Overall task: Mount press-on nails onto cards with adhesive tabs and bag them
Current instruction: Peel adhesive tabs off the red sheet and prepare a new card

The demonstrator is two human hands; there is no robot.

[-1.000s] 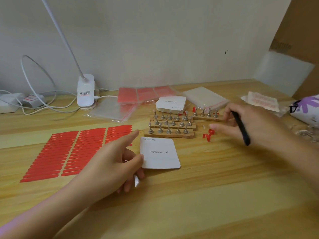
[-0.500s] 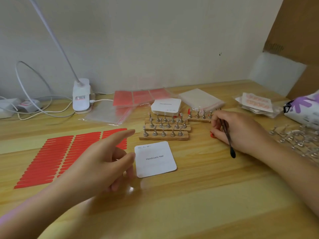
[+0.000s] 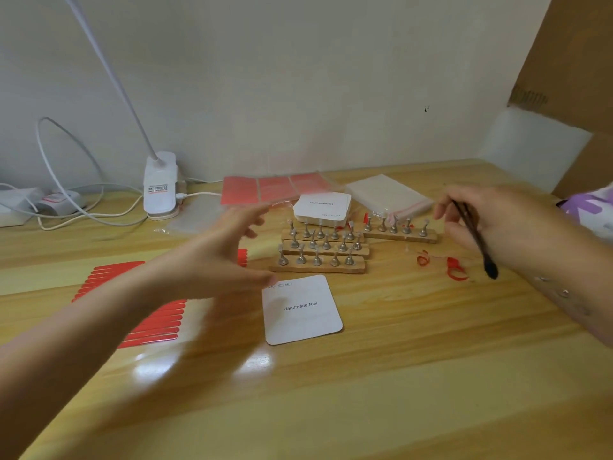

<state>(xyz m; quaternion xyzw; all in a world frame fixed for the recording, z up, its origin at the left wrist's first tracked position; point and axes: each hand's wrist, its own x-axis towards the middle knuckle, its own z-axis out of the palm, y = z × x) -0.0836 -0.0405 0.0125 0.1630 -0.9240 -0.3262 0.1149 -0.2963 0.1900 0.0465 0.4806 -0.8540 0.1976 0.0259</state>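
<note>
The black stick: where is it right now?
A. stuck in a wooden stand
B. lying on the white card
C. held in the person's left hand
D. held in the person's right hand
D: the right hand grips the black stick, above the table beside the wooden stands.

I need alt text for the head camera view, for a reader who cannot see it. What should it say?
Over a wooden desk, a person's left hand reaches open toward wooden nail stands, while the right hand holds a black tool. A white "Handmade Nail" card lies in front, red adhesive tabs to its left.
</note>
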